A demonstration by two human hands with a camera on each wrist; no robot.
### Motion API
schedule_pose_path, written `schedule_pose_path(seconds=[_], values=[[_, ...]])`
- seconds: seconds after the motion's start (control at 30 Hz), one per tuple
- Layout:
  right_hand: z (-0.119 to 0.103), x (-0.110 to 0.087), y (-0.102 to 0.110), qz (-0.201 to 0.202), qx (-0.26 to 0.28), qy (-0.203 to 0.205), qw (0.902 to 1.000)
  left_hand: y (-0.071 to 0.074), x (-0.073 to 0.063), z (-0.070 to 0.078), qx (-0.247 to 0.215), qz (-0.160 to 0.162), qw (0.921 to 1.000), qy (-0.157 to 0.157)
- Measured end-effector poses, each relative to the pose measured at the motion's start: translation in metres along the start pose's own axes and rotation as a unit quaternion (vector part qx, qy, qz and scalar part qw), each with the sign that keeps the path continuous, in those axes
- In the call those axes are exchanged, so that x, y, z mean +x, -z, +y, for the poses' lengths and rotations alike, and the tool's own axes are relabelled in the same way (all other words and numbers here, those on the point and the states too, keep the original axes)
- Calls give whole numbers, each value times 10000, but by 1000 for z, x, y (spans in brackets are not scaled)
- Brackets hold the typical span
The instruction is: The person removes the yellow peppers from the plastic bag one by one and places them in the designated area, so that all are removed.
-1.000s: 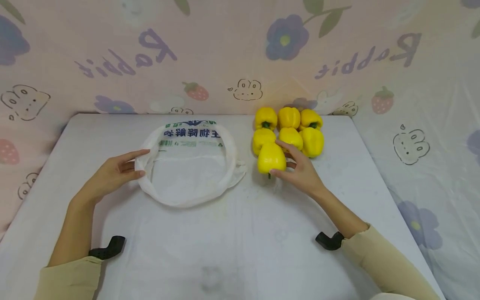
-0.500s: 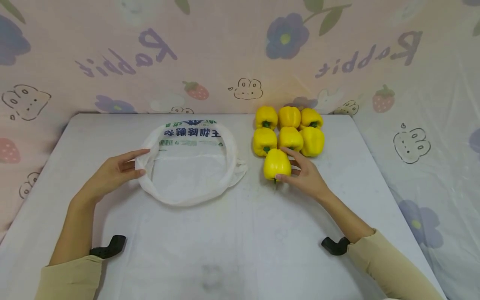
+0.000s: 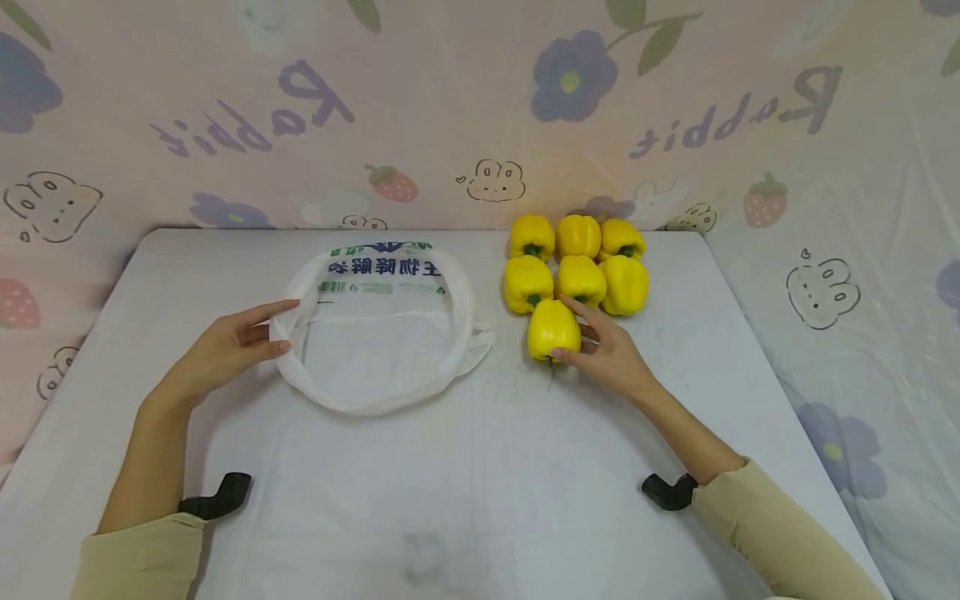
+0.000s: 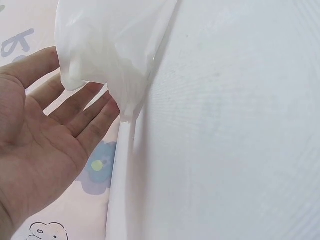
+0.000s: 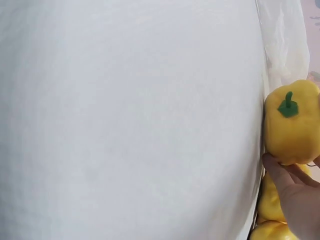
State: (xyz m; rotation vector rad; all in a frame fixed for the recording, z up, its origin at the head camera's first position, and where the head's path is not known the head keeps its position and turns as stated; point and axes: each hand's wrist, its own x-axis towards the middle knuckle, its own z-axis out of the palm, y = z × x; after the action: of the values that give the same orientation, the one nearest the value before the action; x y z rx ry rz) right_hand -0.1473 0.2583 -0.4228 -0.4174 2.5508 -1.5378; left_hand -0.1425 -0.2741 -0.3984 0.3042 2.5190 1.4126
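On the left of the table a white plastic bag (image 3: 459, 333) stands with its round mouth spread wide, printed with blue and green characters inside. My left hand (image 3: 228, 346) grips the left side of its rim, thumb in front and fingers at the back; the left wrist view shows the fingers against the thin bag (image 4: 105, 40). To the right, my right hand (image 3: 603, 346) holds a yellow bell pepper (image 3: 553, 329) by its right side, its green stem toward me. In the right wrist view, the pepper (image 5: 292, 125) shows its stem, with the right hand (image 5: 297, 200) partly cut off.
Several other yellow bell peppers (image 3: 578, 237) sit in two rows right behind the held one, near the back edge of the white table (image 3: 360, 500). A patterned cloth (image 3: 435, 100) hangs behind the table. A black curved piece (image 3: 217, 496) sticks out at each wrist.
My right hand has shifted slightly right and toward me with the bell pepper, uncovering the pepper behind it. During the last half second it hardly moves. My left hand and the bag stay still.
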Motion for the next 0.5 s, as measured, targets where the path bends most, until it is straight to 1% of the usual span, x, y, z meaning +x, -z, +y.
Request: schedule_pose_path(seconds=[0.1, 0.37, 0.5], values=[[0, 0, 1, -5, -88, -17, 10000, 0, 1, 1, -31, -15, 10000, -22], [1, -2, 2, 179, -454, 256, 9985, 1, 1, 1, 0, -10, 10000, -39], [0, -3, 2, 196, -421, 224, 9987, 1, 0, 1, -2, -10, 9999, -115]])
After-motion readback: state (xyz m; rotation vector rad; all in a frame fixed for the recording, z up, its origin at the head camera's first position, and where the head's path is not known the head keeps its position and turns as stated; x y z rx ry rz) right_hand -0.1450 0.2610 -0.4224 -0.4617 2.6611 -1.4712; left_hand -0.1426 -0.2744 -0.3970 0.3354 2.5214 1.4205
